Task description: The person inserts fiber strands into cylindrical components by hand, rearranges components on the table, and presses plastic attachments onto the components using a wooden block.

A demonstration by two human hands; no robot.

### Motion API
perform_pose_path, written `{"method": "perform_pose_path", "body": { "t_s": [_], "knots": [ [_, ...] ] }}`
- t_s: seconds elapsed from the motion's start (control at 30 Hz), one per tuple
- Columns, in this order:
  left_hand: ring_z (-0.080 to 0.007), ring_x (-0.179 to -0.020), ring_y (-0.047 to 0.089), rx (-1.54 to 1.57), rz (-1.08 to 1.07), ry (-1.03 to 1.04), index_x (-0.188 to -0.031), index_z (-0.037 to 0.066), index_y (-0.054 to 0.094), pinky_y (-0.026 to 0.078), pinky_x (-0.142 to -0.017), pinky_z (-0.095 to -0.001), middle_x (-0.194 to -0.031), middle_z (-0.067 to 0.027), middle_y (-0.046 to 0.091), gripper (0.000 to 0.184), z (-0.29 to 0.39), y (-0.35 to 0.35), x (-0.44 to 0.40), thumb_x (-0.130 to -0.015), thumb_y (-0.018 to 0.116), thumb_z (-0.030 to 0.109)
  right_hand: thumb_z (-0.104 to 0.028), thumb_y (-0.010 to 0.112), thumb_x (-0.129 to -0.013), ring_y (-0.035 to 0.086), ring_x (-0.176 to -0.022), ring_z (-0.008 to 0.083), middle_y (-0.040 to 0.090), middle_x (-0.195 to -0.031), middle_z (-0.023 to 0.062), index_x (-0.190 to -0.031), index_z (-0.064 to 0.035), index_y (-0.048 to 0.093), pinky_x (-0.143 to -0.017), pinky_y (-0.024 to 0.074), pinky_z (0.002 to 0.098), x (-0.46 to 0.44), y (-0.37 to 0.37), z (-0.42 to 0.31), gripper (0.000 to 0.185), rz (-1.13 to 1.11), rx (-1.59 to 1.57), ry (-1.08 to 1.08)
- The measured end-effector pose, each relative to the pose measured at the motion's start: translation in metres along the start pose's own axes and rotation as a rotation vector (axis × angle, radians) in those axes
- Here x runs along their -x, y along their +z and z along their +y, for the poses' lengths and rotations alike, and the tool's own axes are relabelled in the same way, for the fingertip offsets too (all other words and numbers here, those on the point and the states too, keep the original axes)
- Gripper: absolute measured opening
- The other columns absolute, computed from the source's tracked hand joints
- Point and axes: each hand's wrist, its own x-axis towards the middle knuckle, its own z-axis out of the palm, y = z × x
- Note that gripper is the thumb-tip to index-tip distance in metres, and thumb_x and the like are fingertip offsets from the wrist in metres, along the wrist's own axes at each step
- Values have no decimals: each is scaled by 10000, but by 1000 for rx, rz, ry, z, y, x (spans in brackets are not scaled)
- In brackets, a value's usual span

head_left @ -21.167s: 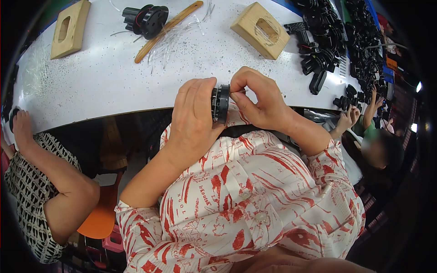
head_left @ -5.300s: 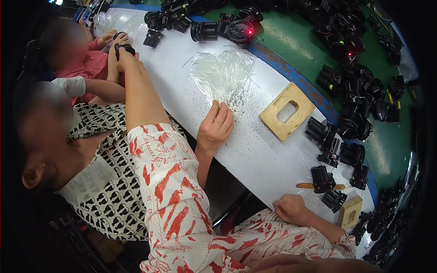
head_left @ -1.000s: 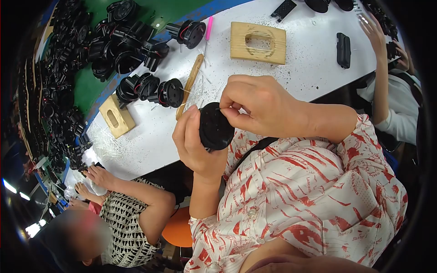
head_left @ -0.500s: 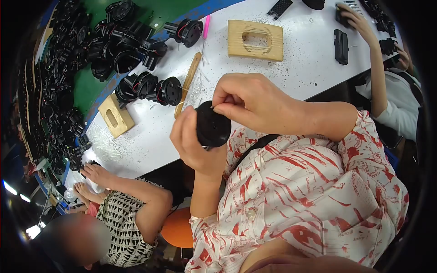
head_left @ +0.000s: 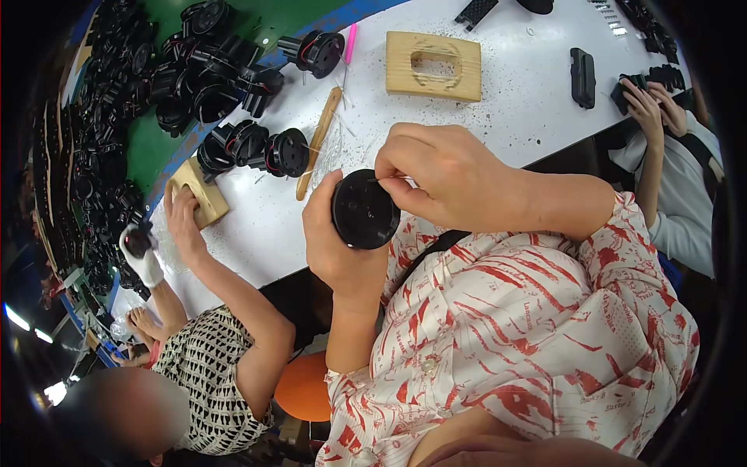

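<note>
My left hand [head_left: 336, 253] is wrapped round a round black plastic part [head_left: 362, 214], held up in front of my chest with its dark disc face towards me. At that part's upper right edge, the thumb and fingertips of my right hand [head_left: 447, 167] are pinched together. Whatever lies between those fingertips is too small to make out. Beyond my hands, a wooden stick [head_left: 320, 144] lies on the white table [head_left: 513, 78] beside thin clear strands. Several black round assemblies [head_left: 286, 152] with red wires rest to the left of the stick.
A slotted wooden block [head_left: 471, 74] sits on the table amid dark crumbs. Near it are a pink pen [head_left: 351, 43] and a black case [head_left: 582, 78]. Black assemblies [head_left: 187, 82] are heaped at left. One co-worker's hand touches another wooden block [head_left: 210, 204]; a second co-worker's hands [head_left: 654, 109] work at right.
The black part has turned to show its disc face more, and my right hand stays pinched at its edge. The left co-worker has reached to the wooden block; the right co-worker's hands have come together.
</note>
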Motion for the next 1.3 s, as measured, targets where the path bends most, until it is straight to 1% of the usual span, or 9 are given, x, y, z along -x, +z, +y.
{"method": "perform_pose_path", "body": {
  "t_s": [0.23,0.4,0.5,0.53,0.8,0.9,0.93,1.03,1.3],
  "knots": [
    [-340,-996,694,-116,114,165,-1277,-19,595,578,-853,-390,-1170,-174,692,593,5,6,0,-756,869,54,8,689,-833,638,-677,265,606,-815,116,-890,-3,594,-580,505,352,3,4,-1,111,9,-157,78],
    [-306,-1057,686,-142,110,198,-1284,-18,585,571,-909,-364,-1185,-166,683,664,1,8,0,-697,896,-9,-4,684,-854,641,-675,252,615,-809,121,-897,2,594,-588,509,339,3,2,1,100,-7,-208,141],
    [-344,-993,696,-202,105,309,-1284,-26,589,581,-830,-395,-1162,-199,689,577,-2,7,-2,-774,850,41,-20,681,-875,645,-676,245,627,-806,123,-911,7,600,-598,515,332,-1,-7,-1,94,-183,-466,442],
    [-344,-993,696,-202,104,309,-1284,-26,589,581,-830,-395,-1162,-199,689,577,-2,8,-2,-774,850,41,-20,681,-875,645,-676,245,627,-806,123,-911,7,600,-598,515,332,0,-7,0,94,-183,-467,443],
    [-369,-1008,690,-115,134,207,-1335,-6,559,569,-880,-390,-1176,-196,685,665,5,17,1,-740,856,10,-37,693,-885,653,-688,250,633,-809,123,-926,7,614,-614,521,340,1,7,5,99,28,-192,181],
    [-284,-1035,683,331,7,-222,-1322,-5,547,537,-952,-357,-1163,-154,684,710,22,12,0,-701,891,16,-29,692,-884,658,-702,254,637,-831,121,-916,4,615,-615,527,353,-3,-3,8,90,-23,-175,78],
    [-284,-1035,683,334,6,-224,-1322,-5,547,537,-952,-357,-1163,-154,684,710,22,7,-1,-701,891,16,-29,692,-884,658,-702,254,637,-831,121,-916,4,615,-615,527,353,-2,-3,10,90,-25,-172,81],
    [-359,-1053,670,303,-381,-355,-1313,2,546,550,-941,-394,-1180,-150,679,673,15,-11,-8,-718,861,8,-11,701,-870,659,-713,260,632,-847,120,-911,8,620,-620,533,354,3,0,13,92,-64,-120,-19],
    [-357,-1057,661,-1,-220,4,-1275,2,536,560,-901,-420,-1159,-155,673,625,8,-1,7,-728,837,-2,31,714,-827,659,-731,234,625,-850,105,-898,26,620,-631,539,325,12,-10,14,118,-103,-190,-21]
  ]
}}
